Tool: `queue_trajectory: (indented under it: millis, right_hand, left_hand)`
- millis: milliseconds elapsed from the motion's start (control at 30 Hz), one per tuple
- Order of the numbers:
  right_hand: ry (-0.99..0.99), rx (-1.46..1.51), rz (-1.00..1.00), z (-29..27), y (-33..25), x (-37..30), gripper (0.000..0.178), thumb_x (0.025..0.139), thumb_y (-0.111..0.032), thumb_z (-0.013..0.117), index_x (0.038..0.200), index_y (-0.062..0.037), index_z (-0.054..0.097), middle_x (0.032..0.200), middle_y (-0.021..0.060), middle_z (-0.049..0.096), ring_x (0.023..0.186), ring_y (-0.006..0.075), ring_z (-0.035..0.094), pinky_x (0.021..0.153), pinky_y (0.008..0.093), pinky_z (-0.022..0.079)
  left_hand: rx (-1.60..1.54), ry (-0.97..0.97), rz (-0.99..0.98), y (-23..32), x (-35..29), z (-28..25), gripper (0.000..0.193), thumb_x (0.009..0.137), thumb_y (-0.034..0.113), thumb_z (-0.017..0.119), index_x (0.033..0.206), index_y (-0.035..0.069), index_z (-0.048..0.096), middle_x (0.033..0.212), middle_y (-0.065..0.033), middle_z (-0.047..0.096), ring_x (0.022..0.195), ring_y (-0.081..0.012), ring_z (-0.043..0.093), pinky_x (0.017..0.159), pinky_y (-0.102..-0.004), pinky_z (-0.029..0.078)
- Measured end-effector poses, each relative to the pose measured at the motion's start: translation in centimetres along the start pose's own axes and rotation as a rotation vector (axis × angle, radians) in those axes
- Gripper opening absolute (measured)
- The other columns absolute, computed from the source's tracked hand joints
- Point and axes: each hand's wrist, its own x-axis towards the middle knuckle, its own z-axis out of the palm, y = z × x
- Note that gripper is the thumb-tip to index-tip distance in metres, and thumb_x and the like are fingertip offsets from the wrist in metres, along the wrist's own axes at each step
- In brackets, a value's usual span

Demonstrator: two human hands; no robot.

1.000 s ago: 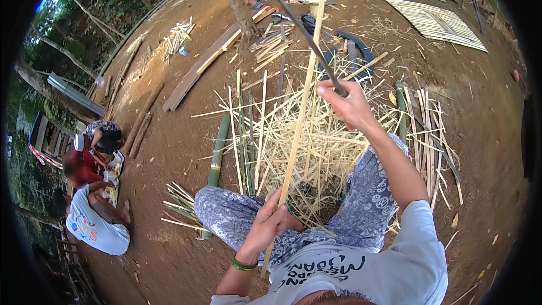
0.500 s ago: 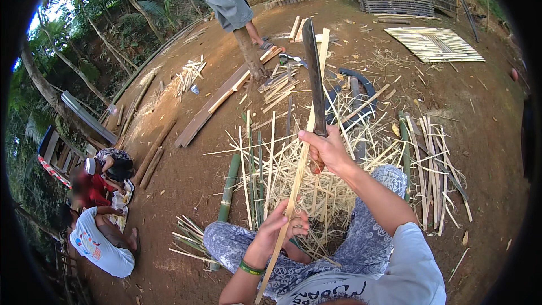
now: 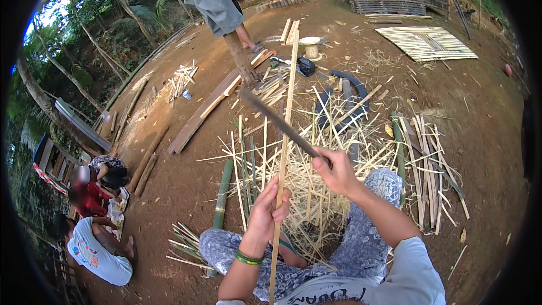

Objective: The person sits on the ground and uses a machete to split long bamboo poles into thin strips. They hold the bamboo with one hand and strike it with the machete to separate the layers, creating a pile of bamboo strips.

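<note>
A long, pale bamboo strip [image 3: 287,118] stands nearly upright in front of me, its lower end reaching down past my lap. My left hand [image 3: 269,204], with a green band at the wrist, is wrapped round its lower part. In my right hand [image 3: 337,174] is a machete [image 3: 279,122], its handle hidden in the fist. The dark blade slants up to the left and crosses the strip above my left hand. Whether the blade touches the strip I cannot tell. Beneath both hands lies a heap of bamboo shavings [image 3: 316,183], between my crossed legs and beyond.
Split strips [image 3: 426,169] lie to the right, and a green bamboo pole [image 3: 223,194] to the left. Beyond the heap are a dark ring [image 3: 361,93] and a wooden plank [image 3: 200,113]. One person [image 3: 212,0] stands by a post; several sit at far left [image 3: 100,248].
The machete has swung from upright to a leftward slant across the strip. My left hand has moved up and closed round the strip, which stands more upright; my right hand is slightly lower.
</note>
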Motion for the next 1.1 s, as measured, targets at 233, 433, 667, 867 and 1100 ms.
queue_trajectory:
  millis: [233, 433, 667, 867, 1100]
  right_hand:
    - [-0.148, -0.187, -0.013, 2.2, -0.5, -2.8, 0.065, 0.091, -0.05, 0.063, 0.127, 0.0036, 0.061, 0.05, 0.008, 0.056, 0.04, 0.0204, 0.054, 0.043, 0.0345, 0.04]
    - [-0.164, -0.257, -0.008, 3.0, -0.8, -2.4, 0.068, 0.09, -0.059, 0.06, 0.125, -0.0011, 0.064, 0.046, 0.0098, 0.052, 0.04, 0.0255, 0.055, 0.044, 0.0392, 0.042]
    - [-0.166, -0.4, -0.127, 3.4, -0.8, -1.9, 0.07, 0.086, -0.063, 0.061, 0.124, -0.0046, 0.066, 0.045, 0.0103, 0.053, 0.038, 0.0258, 0.054, 0.041, 0.0397, 0.042]
    - [-0.121, -0.432, -0.179, 3.6, -0.5, -1.4, 0.073, 0.084, -0.067, 0.062, 0.121, -0.0052, 0.068, 0.046, 0.0096, 0.055, 0.037, 0.0245, 0.054, 0.039, 0.0389, 0.039]
    - [-0.089, -0.468, -0.28, 2.6, -0.1, 0.4, 0.074, 0.087, -0.069, 0.057, 0.121, -0.0043, 0.067, 0.049, 0.0109, 0.056, 0.038, 0.0251, 0.052, 0.042, 0.0378, 0.04]
  left_hand:
    - [-0.074, -0.002, 0.028, 0.1, 0.7, 0.4, 0.054, 0.108, 0.048, 0.024, 0.131, 0.008, 0.052, 0.08, -0.0029, 0.05, 0.049, -0.0062, 0.034, 0.043, -0.0201, 0.028]
    - [-0.061, 0.001, 0.015, 0.0, 0.1, 1.0, 0.065, 0.104, 0.059, 0.02, 0.122, 0.007, 0.056, 0.076, -0.0035, 0.047, 0.048, -0.0078, 0.032, 0.042, -0.0214, 0.026]
    - [0.018, 0.063, 0.042, 0.5, -0.7, 1.6, 0.065, 0.102, 0.062, 0.021, 0.108, 0.008, 0.057, 0.075, -0.002, 0.045, 0.047, -0.0069, 0.031, 0.041, -0.0217, 0.024]
    - [0.087, 0.06, 0.062, 0.6, -0.7, 1.8, 0.068, 0.101, 0.066, 0.019, 0.114, 0.009, 0.053, 0.076, 0.0002, 0.042, 0.048, -0.0058, 0.029, 0.042, -0.0212, 0.023]
    - [0.192, 0.091, 0.086, 0.6, -1.3, 2.5, 0.05, 0.107, 0.051, 0.021, 0.103, 0.009, 0.049, 0.074, 0.0037, 0.034, 0.051, -0.0045, 0.025, 0.045, -0.0204, 0.02]
